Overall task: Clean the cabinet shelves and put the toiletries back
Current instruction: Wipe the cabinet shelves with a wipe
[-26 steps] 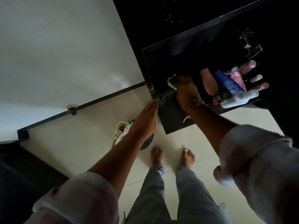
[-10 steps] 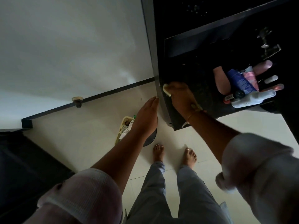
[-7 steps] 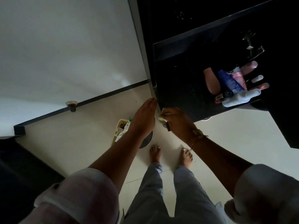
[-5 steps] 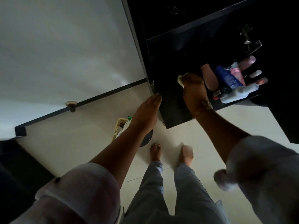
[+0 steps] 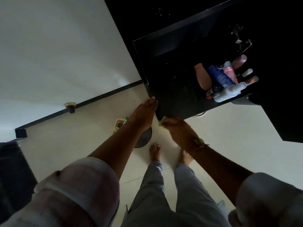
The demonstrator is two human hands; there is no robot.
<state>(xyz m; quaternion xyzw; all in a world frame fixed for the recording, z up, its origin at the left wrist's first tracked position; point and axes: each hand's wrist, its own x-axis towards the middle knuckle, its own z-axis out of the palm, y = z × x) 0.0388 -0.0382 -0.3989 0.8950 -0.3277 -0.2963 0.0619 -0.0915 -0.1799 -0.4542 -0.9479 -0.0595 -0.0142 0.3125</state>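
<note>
At the near corner of the dark shelf (image 5: 172,89), what does the right hand (image 5: 178,130) have?
A pale yellow cloth (image 5: 162,122), bunched in curled fingers; the hand is blurred.
And the left hand (image 5: 144,113)?
Flat, fingers straight, tips touching the shelf's left edge. It holds nothing.
Where are the toiletries (image 5: 224,79)?
Huddled at the shelf's right end, well apart from both hands: a blue tube (image 5: 220,77), a pink bottle (image 5: 202,76), a white bottle (image 5: 229,94).

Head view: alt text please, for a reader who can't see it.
Looking down, a person's right hand grips a pale cloth at the near edge of a dark shelf, the left hand touching its corner; toiletries cluster at its right.
</note>
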